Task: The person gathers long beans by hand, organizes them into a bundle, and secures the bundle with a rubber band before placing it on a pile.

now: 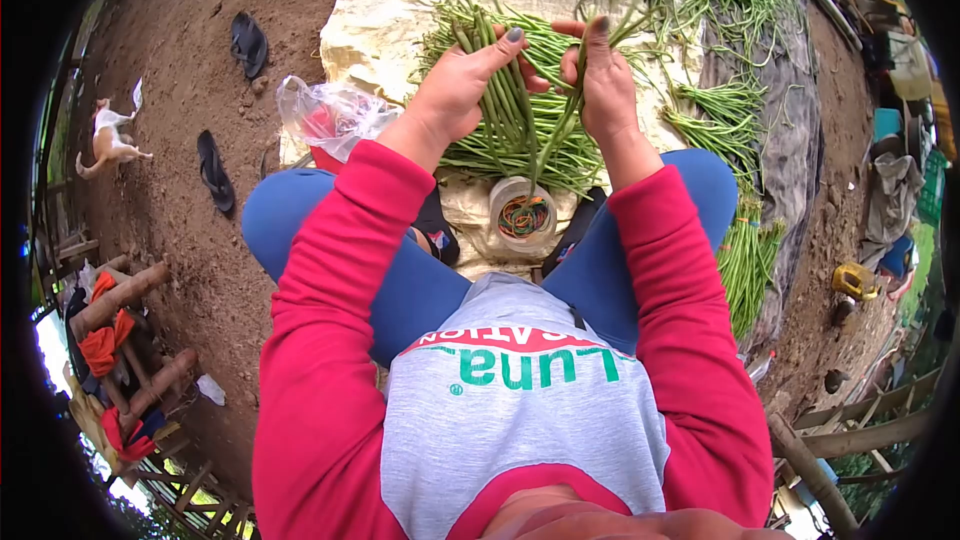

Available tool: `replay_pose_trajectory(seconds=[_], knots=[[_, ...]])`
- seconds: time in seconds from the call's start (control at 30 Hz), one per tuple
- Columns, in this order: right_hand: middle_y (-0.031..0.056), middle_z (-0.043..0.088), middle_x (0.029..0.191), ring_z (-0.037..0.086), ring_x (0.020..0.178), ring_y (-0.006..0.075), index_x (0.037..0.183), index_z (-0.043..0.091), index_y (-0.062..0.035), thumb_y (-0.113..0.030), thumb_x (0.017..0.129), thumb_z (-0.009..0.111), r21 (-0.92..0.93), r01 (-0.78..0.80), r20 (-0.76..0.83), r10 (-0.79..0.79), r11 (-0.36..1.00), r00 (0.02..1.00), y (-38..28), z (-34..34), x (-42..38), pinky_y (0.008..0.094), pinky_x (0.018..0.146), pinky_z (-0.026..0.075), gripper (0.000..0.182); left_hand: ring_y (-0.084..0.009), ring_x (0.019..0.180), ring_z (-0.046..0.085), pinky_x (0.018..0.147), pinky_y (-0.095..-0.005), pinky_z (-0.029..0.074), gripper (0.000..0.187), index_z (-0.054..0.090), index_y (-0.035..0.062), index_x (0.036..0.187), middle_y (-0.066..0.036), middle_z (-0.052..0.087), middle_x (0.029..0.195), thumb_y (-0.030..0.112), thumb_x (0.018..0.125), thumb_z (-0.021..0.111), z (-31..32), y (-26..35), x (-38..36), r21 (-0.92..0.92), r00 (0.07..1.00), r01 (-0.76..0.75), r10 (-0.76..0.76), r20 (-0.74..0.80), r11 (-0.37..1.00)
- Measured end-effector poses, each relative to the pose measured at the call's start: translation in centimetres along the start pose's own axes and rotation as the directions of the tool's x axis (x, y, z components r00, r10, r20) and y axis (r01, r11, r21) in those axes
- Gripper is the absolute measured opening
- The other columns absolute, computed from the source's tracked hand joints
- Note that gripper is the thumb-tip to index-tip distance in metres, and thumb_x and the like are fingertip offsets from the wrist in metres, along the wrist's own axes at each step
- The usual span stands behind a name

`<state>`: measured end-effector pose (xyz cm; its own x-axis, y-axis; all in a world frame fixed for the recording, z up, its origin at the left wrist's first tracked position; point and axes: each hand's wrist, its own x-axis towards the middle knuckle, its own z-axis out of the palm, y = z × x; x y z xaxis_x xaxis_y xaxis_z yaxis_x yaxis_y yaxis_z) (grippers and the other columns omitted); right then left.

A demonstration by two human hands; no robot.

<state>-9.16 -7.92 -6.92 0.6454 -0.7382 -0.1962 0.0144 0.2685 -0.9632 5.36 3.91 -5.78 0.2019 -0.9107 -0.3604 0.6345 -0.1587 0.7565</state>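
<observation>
My left hand (455,90) is wrapped round a bunch of long green beans (508,110), thumb on top. Facing it, my right hand (605,85) grips a few more bean strands (562,140) that hang down between the hands. Under both hands a loose pile of green beans (575,145) lies on a pale sheet (375,15). Below the hands, between my legs, stands a round clear tub (523,215) holding coloured rubber bands.
More beans (735,0) lie at the top right, with bundles (750,270) down the right side. A clear plastic bag (335,118) is left of the hands. Black slippers (248,45) and a white and tan cat (112,138) are on the dirt; a yellow container (855,281) sits far right.
</observation>
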Motion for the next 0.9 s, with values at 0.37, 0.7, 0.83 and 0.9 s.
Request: replay_pose_trajectory(seconds=[0.37, 0.7, 0.83, 0.9], knots=[[-0.0034, 0.051, 0.069, 0.047, 0.064, 0.0067, 0.097, 0.065, -0.005, -0.044, 0.098, 0.046, -0.118, 0.139, 0.038, -0.135, 0.983, 0.99, 1.4, 0.4, 0.5, 0.0224, 0.061, 0.043, 0.044, -0.0175, 0.078, 0.06, 0.078, -0.0347, 0.053, 0.037, 0.057, 0.0032, 0.119, -0.002, 0.055, 0.073, 0.029, 0.093, 0.06, 0.5, 0.0, 0.3, -0.102, 0.992, -0.034, 0.022, -0.122, 0.994], [-0.0009, 0.061, 0.086, 0.052, 0.074, 0.007, 0.105, 0.06, -0.0047, -0.035, 0.1, 0.044, -0.254, 0.192, 0.437, -0.065, 0.948, 0.897, 2.5, 0.3, 0.2, 0.0235, 0.066, 0.044, 0.035, -0.0128, 0.064, 0.053, 0.061, -0.0261, 0.044, 0.033, 0.068, 0.0012, 0.103, -0.001, 0.056, 0.071, 0.031, 0.089, 0.066, 0.1, 1.1, -0.2, -0.008, 0.993, -0.01, 0.009, -0.114, 1.0], [-0.0009, 0.059, 0.079, 0.053, 0.074, 0.008, 0.109, 0.06, -0.005, -0.036, 0.098, 0.049, -0.471, 0.276, 0.316, -0.132, 0.838, 0.94, 3.6, -0.2, 0.3, 0.0256, 0.066, 0.045, 0.035, -0.0103, 0.074, 0.059, 0.064, -0.0273, 0.051, 0.032, 0.064, 0.0054, 0.108, -0.001, 0.061, 0.082, 0.032, 0.09, 0.065, -1.6, 1.8, 0.0, 0.031, 0.994, -0.072, 0.074, -0.082, 0.997], [-0.0013, 0.056, 0.074, 0.051, 0.069, 0.0081, 0.111, 0.06, -0.0048, -0.034, 0.097, 0.052, -0.598, 0.301, 0.353, -0.093, 0.743, 0.931, 3.2, 0.0, 0.0, 0.0255, 0.063, 0.044, 0.033, -0.0099, 0.073, 0.058, 0.064, -0.0271, 0.051, 0.033, 0.063, 0.0049, 0.113, 0.001, 0.06, 0.081, 0.029, 0.09, 0.065, -1.8, 1.6, 0.2, 0.081, 0.989, -0.094, 0.102, -0.104, 0.992]])
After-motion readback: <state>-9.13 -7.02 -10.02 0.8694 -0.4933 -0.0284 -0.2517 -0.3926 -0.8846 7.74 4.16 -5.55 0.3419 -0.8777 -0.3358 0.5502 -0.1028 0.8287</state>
